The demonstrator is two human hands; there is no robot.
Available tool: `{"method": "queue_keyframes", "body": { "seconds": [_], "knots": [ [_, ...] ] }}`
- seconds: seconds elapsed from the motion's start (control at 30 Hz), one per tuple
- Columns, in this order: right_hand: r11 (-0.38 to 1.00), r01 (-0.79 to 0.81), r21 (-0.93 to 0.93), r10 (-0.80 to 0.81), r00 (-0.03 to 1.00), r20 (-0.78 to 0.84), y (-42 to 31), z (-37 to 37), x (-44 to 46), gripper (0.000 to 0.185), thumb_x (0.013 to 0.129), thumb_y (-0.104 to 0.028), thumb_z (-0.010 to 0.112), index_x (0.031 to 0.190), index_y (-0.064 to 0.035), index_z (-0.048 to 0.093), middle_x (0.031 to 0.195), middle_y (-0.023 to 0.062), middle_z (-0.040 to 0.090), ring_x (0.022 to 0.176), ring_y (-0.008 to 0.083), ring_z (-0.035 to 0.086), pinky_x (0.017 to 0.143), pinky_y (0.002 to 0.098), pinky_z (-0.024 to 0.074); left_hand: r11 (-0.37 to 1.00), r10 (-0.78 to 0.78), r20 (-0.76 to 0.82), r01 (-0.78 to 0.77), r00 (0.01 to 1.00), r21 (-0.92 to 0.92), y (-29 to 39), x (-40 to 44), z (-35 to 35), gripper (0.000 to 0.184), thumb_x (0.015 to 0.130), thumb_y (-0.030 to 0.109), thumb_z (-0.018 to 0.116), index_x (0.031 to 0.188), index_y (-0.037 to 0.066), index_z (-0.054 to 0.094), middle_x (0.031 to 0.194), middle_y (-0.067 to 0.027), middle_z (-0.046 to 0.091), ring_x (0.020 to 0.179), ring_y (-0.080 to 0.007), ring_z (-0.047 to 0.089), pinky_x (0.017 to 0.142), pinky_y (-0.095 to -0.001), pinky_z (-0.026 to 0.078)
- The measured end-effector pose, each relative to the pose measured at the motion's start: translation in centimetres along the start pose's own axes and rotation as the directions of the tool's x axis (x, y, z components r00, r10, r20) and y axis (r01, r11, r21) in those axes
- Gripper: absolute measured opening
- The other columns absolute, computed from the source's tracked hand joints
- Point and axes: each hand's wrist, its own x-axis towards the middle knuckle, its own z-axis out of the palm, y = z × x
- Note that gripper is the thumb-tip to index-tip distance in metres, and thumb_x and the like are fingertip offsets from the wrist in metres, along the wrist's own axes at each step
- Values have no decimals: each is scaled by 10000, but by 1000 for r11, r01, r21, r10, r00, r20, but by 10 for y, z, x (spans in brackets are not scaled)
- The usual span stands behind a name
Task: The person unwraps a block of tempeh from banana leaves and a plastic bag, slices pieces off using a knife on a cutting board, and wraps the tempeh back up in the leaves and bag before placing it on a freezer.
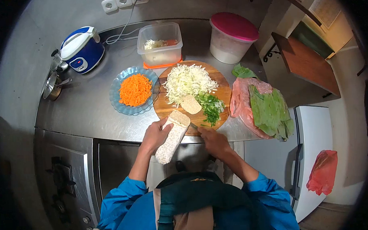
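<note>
A pale, speckled block in a wrapper (171, 140) lies tilted over the front edge of the round wooden board (162, 107). My left hand (156, 134) is wrapped round its left side. My right hand (213, 140) is closed on a knife (193, 126), whose blade is mostly hidden beside the block's right end. A cut slice (191, 104) rests on the board, between shredded white cabbage (189, 81) and chopped green herbs (211, 108). Left of the board, grated carrot (135, 90) fills a blue glass plate (115, 102).
Behind the board stand a clear plastic container (160, 54) and a tub with a pink lid (234, 27). A blue rice cooker (82, 51) and metal pots (52, 86) are at the left. Green leaves (271, 108) lie on a pink bag (242, 97) at the right.
</note>
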Motion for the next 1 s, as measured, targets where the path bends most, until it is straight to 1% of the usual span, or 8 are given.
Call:
{"method": "queue_keyframes", "body": {
  "seconds": [0.13, 0.23, 0.33, 0.47, 0.57, 0.67, 0.77, 1.0],
  "knots": [
    [995, 80, 52, -76, 995, -69, 21, 8, 0, 281, 880, -170, 429, 1137, -73, 485, 833, 203, 579, 786, 412, 581, 667, 455, 480, 997, 15, 6, -14, 1000, -80, -7, 2, 4, 446, 830, 318, 570, 1175, 36, 558, 700, -207, 616, 661, -275, 620, 656, -360, 460],
    [880, 98, 465, -118, 993, 14, 32, -3, 15, 284, 890, -199, 479, 1136, -58, 487, 717, 137, 585, 641, 293, 596, 557, 361, 486, 1000, -6, 14, 6, 1000, -6, -5, 2, 1, 461, 825, 327, 570, 1177, 29, 555, 724, -215, 618, 688, -282, 622, 673, -366, 459],
    [517, -448, 729, 95, 877, 472, 28, -38, 22, 261, 903, -225, 503, 1111, -68, 505, 670, 55, 572, 512, 129, 533, 427, 245, 420, 1000, 15, 10, -16, 1000, 26, -4, 3, 0, 463, 823, 324, 570, 1180, 31, 552, 815, -238, 633, 768, -296, 634, 724, -357, 464],
    [304, -526, 794, 123, 848, 515, 31, -51, 25, 241, 925, -221, 467, 1114, -89, 535, 681, 12, 567, 448, 37, 464, 338, 161, 307, 999, -46, 47, 47, 998, -16, 12, -3, -6, 473, 820, 323, 575, 1180, 17, 548, 896, -256, 629, 834, -311, 630, 768, -351, 460],
    [421, -501, 756, 128, 858, 498, 18, -61, 14, 250, 919, -225, 476, 1097, -64, 544, 717, 13, 575, 520, 42, 500, 401, 183, 364, 998, -56, 33, 56, 998, -7, 10, -4, -5, 476, 821, 317, 576, 1180, 7, 544, 920, -256, 627, 845, -314, 627, 777, -353, 459],
    [831, 65, 553, -89, 996, 17, 20, -26, 1, 248, 903, -202, 471, 1086, -58, 554, 763, 68, 603, 624, 154, 577, 520, 284, 445, 998, -59, 28, 60, 998, -20, 8, -4, -4, 473, 824, 309, 578, 1181, 1, 541, 951, -252, 625, 862, -310, 625, 789, -352, 456],
    [995, 34, 93, -33, 999, -7, -18, -33, -20, 277, 875, -165, 438, 1127, -73, 509, 846, 198, 563, 779, 375, 581, 687, 455, 472, 998, -50, 30, 52, 998, -43, 11, -6, -5, 470, 828, 302, 579, 1186, -1, 537, 980, -252, 619, 885, -308, 622, 802, -348, 453],
    [999, -13, -35, 13, 1000, 3, -32, -25, -32, 255, 870, -164, 494, 1111, -112, 556, 857, 144, 576, 744, 352, 574, 653, 434, 462, 994, 13, 66, -6, 998, -105, -5, 0, 1, 514, 845, 294, 577, 1243, -15, 474, 1076, -250, 591, 961, -287, 601, 856, -319, 433]
  ]
}}
